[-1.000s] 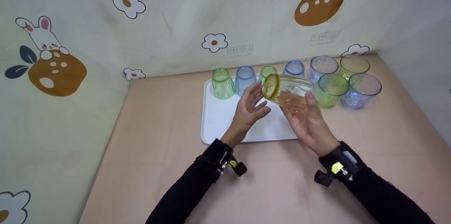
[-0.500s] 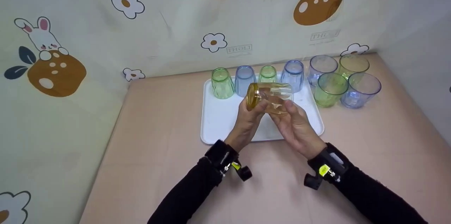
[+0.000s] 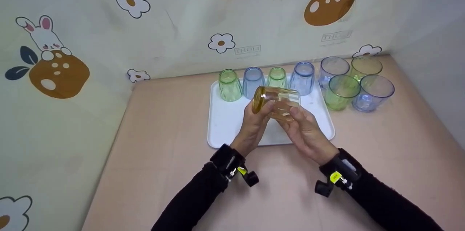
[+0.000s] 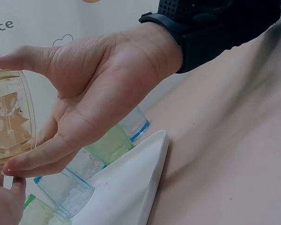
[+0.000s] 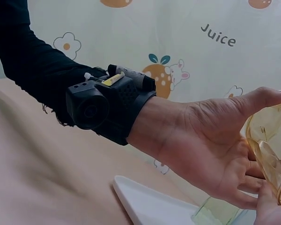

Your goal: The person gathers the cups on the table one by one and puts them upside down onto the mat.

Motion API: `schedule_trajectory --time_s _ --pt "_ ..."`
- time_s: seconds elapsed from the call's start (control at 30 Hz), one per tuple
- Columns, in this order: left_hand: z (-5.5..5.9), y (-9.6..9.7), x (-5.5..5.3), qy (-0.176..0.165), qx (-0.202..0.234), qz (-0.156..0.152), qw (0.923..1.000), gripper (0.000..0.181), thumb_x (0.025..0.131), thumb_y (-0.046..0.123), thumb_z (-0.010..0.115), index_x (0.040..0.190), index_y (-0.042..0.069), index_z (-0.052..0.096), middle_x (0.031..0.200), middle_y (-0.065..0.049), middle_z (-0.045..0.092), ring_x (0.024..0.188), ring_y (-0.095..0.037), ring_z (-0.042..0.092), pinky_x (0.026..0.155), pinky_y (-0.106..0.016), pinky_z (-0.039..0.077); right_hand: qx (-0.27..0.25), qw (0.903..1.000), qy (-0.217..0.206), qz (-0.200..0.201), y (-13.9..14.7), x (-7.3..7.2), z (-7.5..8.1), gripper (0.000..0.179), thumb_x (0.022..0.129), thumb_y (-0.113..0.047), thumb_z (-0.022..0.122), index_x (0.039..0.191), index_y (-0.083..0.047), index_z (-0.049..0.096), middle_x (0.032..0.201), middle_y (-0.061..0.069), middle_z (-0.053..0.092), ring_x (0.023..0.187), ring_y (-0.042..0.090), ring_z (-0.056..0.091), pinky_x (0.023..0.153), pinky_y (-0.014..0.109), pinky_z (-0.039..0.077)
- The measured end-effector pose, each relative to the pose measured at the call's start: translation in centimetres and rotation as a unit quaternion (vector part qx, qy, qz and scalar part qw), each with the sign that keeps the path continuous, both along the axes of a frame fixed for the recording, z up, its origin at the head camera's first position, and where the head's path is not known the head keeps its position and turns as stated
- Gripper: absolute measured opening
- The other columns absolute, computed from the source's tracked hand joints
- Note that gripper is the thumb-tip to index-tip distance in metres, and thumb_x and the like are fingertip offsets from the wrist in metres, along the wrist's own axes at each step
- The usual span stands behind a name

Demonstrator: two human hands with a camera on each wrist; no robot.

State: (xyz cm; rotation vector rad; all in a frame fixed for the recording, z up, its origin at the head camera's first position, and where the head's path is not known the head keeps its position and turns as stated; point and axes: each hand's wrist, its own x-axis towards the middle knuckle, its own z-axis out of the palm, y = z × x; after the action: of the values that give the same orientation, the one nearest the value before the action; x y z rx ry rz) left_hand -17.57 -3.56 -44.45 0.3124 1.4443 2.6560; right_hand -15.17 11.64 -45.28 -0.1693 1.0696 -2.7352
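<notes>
Amber glass (image 3: 287, 97): slightly right of centre in the head view, lying on its side in the air above the tray (image 3: 223, 125), thicker amber end toward the left of the frame. Left hand (image 3: 253, 125) pinches that left end, thumb across the near side, fingers beneath. Right hand (image 3: 308, 133) holds the other end the same way, thumb above, fingers under. Both hands are part closed, parted by the thickness of the glass. Wrist views agree; in each the glass is cut by the frame edge.

Tray white, middle of the frame, on the pinkish-tan desk (image 3: 163, 125). Along its upper edge, narrow ends up, left to right: green glass (image 3: 229, 87), blue glass (image 3: 253, 82), small green glass (image 3: 277, 77), second blue glass (image 3: 302, 80).

Off the tray, upper right of the frame, four wide tumblers mouth up in a close cluster: blue tumbler (image 3: 331, 75) and yellowish tumbler (image 3: 365, 69) behind, green tumbler (image 3: 341, 100) and second blue tumbler (image 3: 370, 102) in front. Patterned wall covering (image 3: 174, 16) fills the top of the frame
</notes>
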Motion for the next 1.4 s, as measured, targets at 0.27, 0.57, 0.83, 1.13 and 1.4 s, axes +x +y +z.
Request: schedule_trajectory --time_s 0.27,0.57,0.83,1.13,1.4 --pt "-0.1 -0.2 -0.1 -0.005 -0.024 0.000 0.9997 0.079 0.080 0.040 0.083 0.137 -0.004 0.049 0.130 -0.016 0.053 0.120 -0.025 0.055 0.108 -0.038 0.042 0.023 0.9996 0.013 0.013 0.2 0.0 -0.4 0.071 0.087 -0.028 0.084 0.138 0.008 0.050 0.142 0.024 0.051 0.134 0.035 0.048 0.113 0.040 0.036" --pt "0.0 -0.5 -0.2 0.007 -0.044 0.006 0.9990 0.076 0.082 0.040 0.081 0.135 -0.005 0.051 0.127 -0.016 0.054 0.115 -0.023 0.054 0.104 -0.037 0.044 0.020 0.9998 0.002 0.003 0.6 0.0 -0.7 0.072 0.084 -0.025 0.086 0.138 0.007 0.051 0.138 0.021 0.056 0.131 0.032 0.052 0.112 0.040 0.037" --pt "0.4 -2.1 -0.8 0.001 -0.045 0.031 0.9985 0.087 0.076 0.042 0.087 0.137 -0.007 0.048 0.126 -0.016 0.055 0.113 -0.023 0.054 0.101 -0.038 0.047 0.015 0.9997 -0.015 -0.011 1.9 0.1 -0.5 0.073 0.096 -0.013 0.071 0.149 0.015 0.027 0.142 0.025 0.047 0.131 0.032 0.050 0.112 0.040 0.037" --pt "0.5 -4.7 -1.7 0.002 -0.064 0.066 0.9958 0.068 0.083 0.028 0.079 0.136 -0.004 0.052 0.128 -0.017 0.059 0.116 -0.025 0.056 0.104 -0.039 0.046 0.025 0.9995 0.013 -0.011 3.9 0.1 0.2 0.073 0.097 -0.013 0.070 0.148 0.017 0.027 0.147 0.032 0.037 0.139 0.042 0.039 0.112 0.041 0.036" --pt "0.6 -6.4 -2.3 0.003 -0.142 0.099 0.9849 0.061 0.087 0.025 0.076 0.137 -0.001 0.053 0.129 -0.015 0.060 0.119 -0.026 0.056 0.104 -0.037 0.045 0.032 0.9990 0.028 -0.011 5.3 0.2 0.5 0.067 0.097 -0.012 0.067 0.146 0.016 0.030 0.146 0.032 0.036 0.140 0.046 0.034 0.113 0.041 0.035"
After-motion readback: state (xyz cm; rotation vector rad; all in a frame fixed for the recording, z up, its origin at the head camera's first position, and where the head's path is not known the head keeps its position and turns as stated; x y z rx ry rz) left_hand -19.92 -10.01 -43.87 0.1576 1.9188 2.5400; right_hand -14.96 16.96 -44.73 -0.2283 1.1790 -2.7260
